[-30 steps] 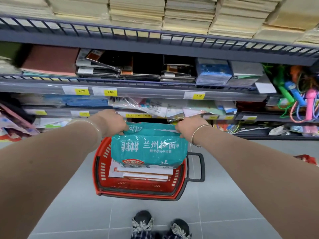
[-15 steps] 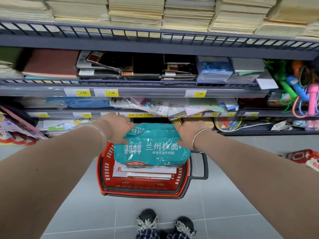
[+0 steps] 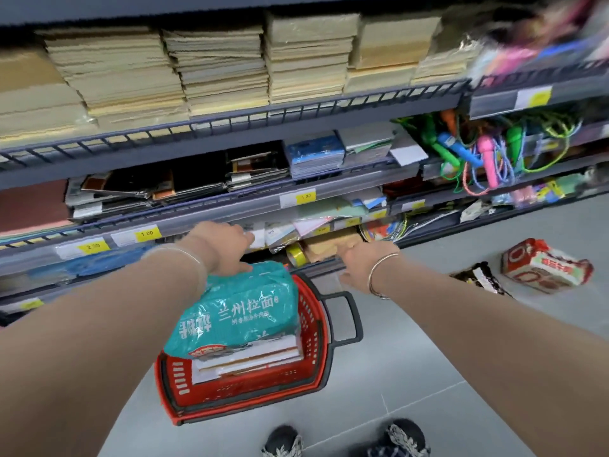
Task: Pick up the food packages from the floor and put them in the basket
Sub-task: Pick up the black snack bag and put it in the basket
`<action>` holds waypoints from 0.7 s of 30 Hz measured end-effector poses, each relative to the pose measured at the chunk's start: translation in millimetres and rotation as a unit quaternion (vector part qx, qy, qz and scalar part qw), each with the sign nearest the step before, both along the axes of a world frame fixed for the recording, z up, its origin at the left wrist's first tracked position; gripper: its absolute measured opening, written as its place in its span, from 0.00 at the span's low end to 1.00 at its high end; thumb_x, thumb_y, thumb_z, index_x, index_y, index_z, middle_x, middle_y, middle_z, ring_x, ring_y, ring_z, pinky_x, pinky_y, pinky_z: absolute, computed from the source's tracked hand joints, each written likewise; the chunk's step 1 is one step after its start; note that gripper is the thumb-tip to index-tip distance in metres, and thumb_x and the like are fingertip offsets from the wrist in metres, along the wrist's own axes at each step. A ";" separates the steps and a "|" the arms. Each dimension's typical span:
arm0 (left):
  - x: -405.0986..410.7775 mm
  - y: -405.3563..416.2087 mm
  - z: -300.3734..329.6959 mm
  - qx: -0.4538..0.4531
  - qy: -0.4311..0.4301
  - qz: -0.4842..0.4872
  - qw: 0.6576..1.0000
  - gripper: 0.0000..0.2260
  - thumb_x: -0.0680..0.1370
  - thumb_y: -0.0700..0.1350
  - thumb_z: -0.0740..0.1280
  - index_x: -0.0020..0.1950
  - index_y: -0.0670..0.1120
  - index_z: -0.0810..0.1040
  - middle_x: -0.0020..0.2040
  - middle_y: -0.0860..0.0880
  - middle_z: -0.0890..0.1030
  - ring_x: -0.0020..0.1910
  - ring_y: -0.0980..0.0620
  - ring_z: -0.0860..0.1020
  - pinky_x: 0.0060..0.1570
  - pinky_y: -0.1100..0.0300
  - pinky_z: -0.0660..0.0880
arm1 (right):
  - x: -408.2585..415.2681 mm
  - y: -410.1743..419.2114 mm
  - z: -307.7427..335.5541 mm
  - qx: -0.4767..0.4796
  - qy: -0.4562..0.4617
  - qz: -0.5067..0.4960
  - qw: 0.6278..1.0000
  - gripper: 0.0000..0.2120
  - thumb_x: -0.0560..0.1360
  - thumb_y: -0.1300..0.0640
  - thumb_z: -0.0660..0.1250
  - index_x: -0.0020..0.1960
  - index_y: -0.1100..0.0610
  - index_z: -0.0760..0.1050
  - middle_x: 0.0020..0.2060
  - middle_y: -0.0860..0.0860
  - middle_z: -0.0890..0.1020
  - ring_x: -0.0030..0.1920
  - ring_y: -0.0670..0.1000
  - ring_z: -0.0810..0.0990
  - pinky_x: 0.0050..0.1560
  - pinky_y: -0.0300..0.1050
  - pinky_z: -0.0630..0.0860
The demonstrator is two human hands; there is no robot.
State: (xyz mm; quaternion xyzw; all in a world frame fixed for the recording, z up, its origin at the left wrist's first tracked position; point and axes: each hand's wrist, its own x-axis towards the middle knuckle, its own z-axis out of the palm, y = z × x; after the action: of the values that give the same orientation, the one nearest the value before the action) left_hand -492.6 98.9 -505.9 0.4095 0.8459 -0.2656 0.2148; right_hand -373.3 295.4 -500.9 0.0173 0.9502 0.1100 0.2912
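Observation:
A teal noodle package [image 3: 240, 315] lies tilted in the red basket [image 3: 244, 402] on top of some white flat packs [image 3: 250, 357]. My left hand [image 3: 224, 247] hovers at the package's top edge with fingers spread, the thumb just touching it. My right hand [image 3: 365, 263] is off the package to its right, fingers relaxed and holding nothing. A red-and-white food package [image 3: 543, 268] and a dark package [image 3: 482, 278] lie on the grey floor at the right.
The basket stands on the floor against a low shelf unit [image 3: 296, 206] stocked with paper stacks, notebooks and skipping ropes. Its black handle [image 3: 346, 321] sticks out to the right. My shoes [image 3: 342, 440] are just behind the basket.
Both hands held the teal package by its top corners above the basket. It now lies in the basket, my right hand has let go and my left has opened. The view swung right.

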 end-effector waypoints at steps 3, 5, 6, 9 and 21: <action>11.0 56.0 5.0 0.002 -0.004 -0.022 1.000 0.25 0.79 0.62 0.56 0.70 0.48 0.64 0.65 0.47 0.71 0.64 0.45 0.73 0.56 0.49 0.74 | 19.4 47.4 -0.6 -0.004 -0.003 -0.079 0.997 0.21 0.81 0.52 0.58 0.72 0.56 0.61 0.60 0.53 0.78 0.59 0.56 0.77 0.50 0.48 0.73; 23.7 109.2 6.2 0.012 -0.006 -0.060 0.998 0.25 0.79 0.61 0.56 0.70 0.48 0.64 0.65 0.46 0.72 0.64 0.44 0.73 0.57 0.49 0.72 | 38.1 90.5 2.7 -0.022 -0.008 -0.131 0.991 0.20 0.81 0.51 0.56 0.71 0.57 0.62 0.62 0.53 0.76 0.61 0.57 0.76 0.54 0.50 0.73; 32.0 140.8 6.5 0.018 -0.004 -0.085 0.996 0.24 0.79 0.61 0.56 0.70 0.48 0.65 0.64 0.46 0.73 0.63 0.44 0.73 0.57 0.50 0.72 | 50.5 116.3 3.4 -0.029 -0.009 -0.153 0.988 0.21 0.81 0.49 0.56 0.71 0.57 0.62 0.63 0.53 0.76 0.63 0.57 0.75 0.56 0.50 0.73; 57.2 223.9 3.7 0.032 -0.013 -0.139 0.990 0.24 0.79 0.60 0.57 0.69 0.47 0.66 0.63 0.46 0.74 0.62 0.43 0.74 0.56 0.51 0.72 | 86.7 184.7 1.5 -0.028 -0.008 -0.192 0.981 0.22 0.81 0.47 0.57 0.70 0.57 0.62 0.64 0.55 0.75 0.63 0.58 0.75 0.58 0.50 0.72; 187.8 532.8 -49.5 0.056 -0.082 -0.241 0.965 0.19 0.81 0.54 0.57 0.67 0.45 0.65 0.67 0.44 0.71 0.66 0.43 0.71 0.59 0.51 0.69 | 260.8 454.6 -47.6 -0.020 -0.099 -0.401 0.911 0.21 0.80 0.47 0.59 0.68 0.57 0.65 0.63 0.53 0.75 0.63 0.57 0.75 0.58 0.48 0.73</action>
State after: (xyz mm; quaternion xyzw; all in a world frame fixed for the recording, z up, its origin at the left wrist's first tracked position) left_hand -304.7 631.7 -555.4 0.6333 0.7151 -0.2275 0.1892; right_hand -112.5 750.0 -548.5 0.3798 0.8318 -0.0336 0.4035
